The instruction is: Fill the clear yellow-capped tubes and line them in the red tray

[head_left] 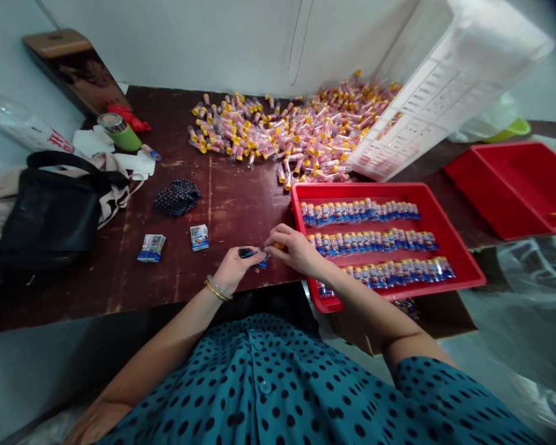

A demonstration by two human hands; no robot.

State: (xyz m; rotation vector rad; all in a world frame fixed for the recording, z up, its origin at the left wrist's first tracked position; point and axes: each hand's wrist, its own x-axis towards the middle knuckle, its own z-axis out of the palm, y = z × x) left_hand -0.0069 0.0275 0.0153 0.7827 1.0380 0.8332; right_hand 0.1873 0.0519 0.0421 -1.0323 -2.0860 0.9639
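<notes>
Close to the table's front edge, my left hand [234, 267] is closed on a small blue printed label [262, 263], mostly covered by the fingers. My right hand [299, 252] meets it from the right, fingers pinched round a small tube whose yellow cap [279, 245] shows between them. The fingertips of both hands touch or nearly touch. Left of them lie two stacks of blue-and-white labels, a nearer stack [199, 237] and a farther stack [151, 248]. Beside my right forearm, a red tray [380, 192] holds three rows of yellow-capped tubes with blue labels [373, 241].
A big heap of clear, yellow-capped tubes [278, 133] spreads along the wall, against a tilted white plastic crate [426, 105]. A red bin [514, 179] stands at right. Leftward are a dark dotted cloth [178, 197], a green flask [123, 133], and a black bag [50, 210].
</notes>
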